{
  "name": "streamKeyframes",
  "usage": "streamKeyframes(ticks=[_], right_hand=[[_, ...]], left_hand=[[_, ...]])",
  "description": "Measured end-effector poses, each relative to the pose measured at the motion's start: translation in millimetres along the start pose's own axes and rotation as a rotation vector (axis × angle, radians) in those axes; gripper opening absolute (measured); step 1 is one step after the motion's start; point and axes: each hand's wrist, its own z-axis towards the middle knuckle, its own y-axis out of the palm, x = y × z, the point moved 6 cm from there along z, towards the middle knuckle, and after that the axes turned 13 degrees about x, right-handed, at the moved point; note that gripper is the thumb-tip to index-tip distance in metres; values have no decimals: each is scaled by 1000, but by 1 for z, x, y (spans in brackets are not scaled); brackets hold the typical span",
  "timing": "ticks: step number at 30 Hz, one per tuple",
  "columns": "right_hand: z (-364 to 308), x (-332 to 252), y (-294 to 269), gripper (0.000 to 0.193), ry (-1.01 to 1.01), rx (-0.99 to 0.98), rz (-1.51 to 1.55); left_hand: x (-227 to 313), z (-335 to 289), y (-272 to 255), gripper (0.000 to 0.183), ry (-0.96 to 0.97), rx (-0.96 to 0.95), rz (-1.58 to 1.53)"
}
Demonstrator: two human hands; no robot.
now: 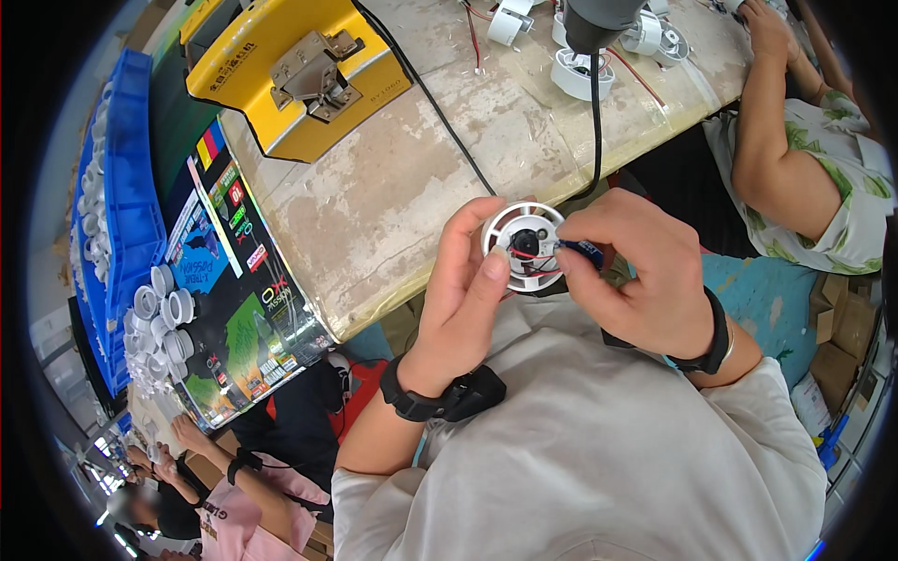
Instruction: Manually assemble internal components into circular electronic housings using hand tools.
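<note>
My left hand [456,297] grips a round white plastic housing [538,210] by its left side, thumb on the near rim and fingers behind it. Inside the housing sits a black round part [526,243] with thin red and black wires running across it. From the right, my right hand [645,266] is closed in a pinch on a small dark blue piece [586,251], perhaps a circuit board, close to the housing's right rim. Its far end is covered by my fingers. Both hands are held just off the table's near edge.
A yellow machine [299,79] and black cables [440,122] occupy the worn table [365,178]. White wired units [582,79] lie at the far right, beneath a dark tool [599,21]. At left are white rings [164,323] and a blue bin [131,187]. Co-workers sit at both sides.
</note>
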Motion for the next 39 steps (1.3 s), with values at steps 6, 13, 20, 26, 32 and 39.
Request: streamKeyframes(ticks=[6,13,20,26,32,39], right_hand=[[3,-1,-2,15,-46,-107,64],[0,7,-6,18,111,-99,112],[-6,-7,0,31,-158,-96,13],[-12,-9,9,30,-410,-15,-134],[-15,-11,6,27,-542,15,-156],[-16,-15,7,26,-559,-9,-159]], left_hand=[[-1,-3,0,46,-96,-81,-44],[1,-3,0,47,-116,-95,-179],[3,-2,-4,46,-31,8,-19],[5,-4,2,51,-36,27,-16],[9,-3,0,54,-55,-24,24],[5,-3,0,51,-40,-42,-145]])
